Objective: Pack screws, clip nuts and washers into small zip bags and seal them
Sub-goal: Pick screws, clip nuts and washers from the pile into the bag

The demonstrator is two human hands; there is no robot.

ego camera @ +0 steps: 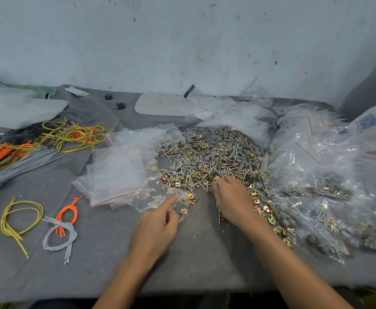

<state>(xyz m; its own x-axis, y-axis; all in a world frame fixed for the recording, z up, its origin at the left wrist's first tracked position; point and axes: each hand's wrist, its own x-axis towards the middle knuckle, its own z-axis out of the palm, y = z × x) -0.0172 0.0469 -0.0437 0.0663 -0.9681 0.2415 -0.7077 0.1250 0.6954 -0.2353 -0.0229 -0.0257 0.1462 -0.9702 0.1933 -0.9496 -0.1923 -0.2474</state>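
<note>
Your left hand (pixel 158 221) held a small zip bag (pixel 175 200) near the middle of the table (pixel 97 259). The index finger lay straight across it and the other fingers curled at its edge. A few clip nuts (pixel 183 211) showed inside.

Your right hand (pixel 231 201) sat just beside it, fingertips bent down into the near edge of the heap of screws, clip nuts and washers (pixel 213 157). Whether they pinched anything, can't tell.

Empty bags (pixel 117 175) were stacked left of the heap. Filled bags (pixel 316 186) crowded the right edge. Wire loops (pixel 22 219) lay toward the left edge.
</note>
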